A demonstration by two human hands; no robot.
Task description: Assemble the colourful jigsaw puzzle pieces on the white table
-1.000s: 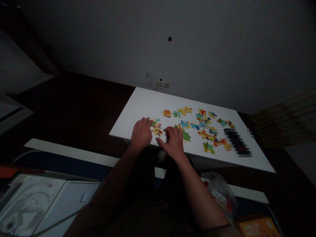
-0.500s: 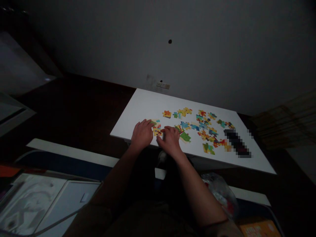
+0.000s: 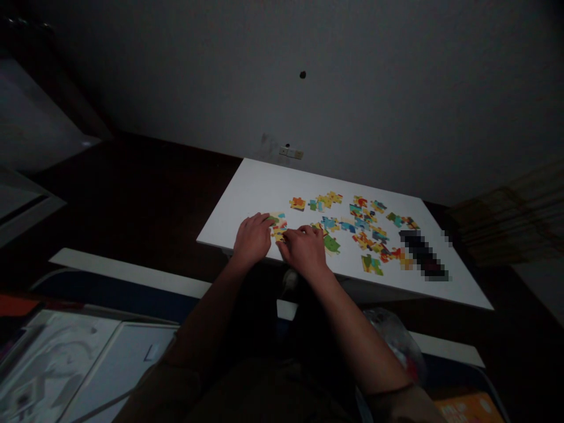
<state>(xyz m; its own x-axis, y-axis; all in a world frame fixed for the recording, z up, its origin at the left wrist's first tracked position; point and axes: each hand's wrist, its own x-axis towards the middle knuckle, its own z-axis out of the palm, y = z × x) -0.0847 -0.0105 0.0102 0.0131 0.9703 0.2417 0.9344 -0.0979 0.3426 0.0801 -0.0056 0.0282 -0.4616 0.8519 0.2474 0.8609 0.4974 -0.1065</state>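
Observation:
Near the front left of the white table point(image 3: 259, 182), my left hand point(image 3: 252, 238) has its fingers bent against a green and blue puzzle piece point(image 3: 278, 220), which it partly covers. My right hand point(image 3: 305, 249) is closed, thumb and fingers pinching a yellow puzzle piece point(image 3: 278, 234) just below the first one. The two pieces touch or nearly touch; my fingers hide where they meet. Right beside my right hand lies a green puzzle piece point(image 3: 332, 244), partly covered by the hand. An orange puzzle piece point(image 3: 298, 203) lies farther back.
Several loose puzzle pieces point(image 3: 362, 224) spread over the middle and right of the table, near a pixelated dark object point(image 3: 423, 255). Below the table are an open white box point(image 3: 118, 364), a clear plastic bag point(image 3: 394, 341) and an orange box point(image 3: 469, 408). A wall point(image 3: 374, 106) stands behind.
My right hand has shifted slightly left and flattened over the yellow piece, which has tilted and moved a little left. My left hand has barely moved.

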